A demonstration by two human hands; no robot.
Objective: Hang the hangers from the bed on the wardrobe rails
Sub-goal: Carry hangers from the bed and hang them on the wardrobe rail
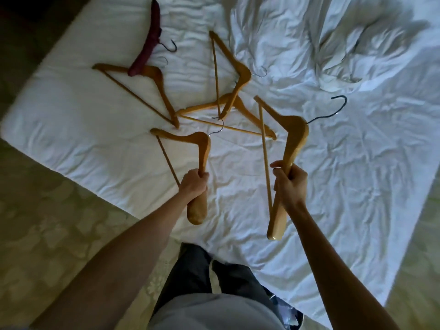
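So I've got my left hand (193,183) curled tight around one wooden hanger (198,148) at center frame, and my right hand (289,184) gripping another hanger (291,144) beside it, both over the white bed (357,175). Three more wooden ones (238,67) plus a maroon padded hanger (148,41) lie upper left.

A wooden hanger (202,148) (294,139) in each hand (192,183) (289,184)

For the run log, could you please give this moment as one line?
left hand: grips wooden hanger | right hand: grips black-hooked hanger | bed: four hangers left
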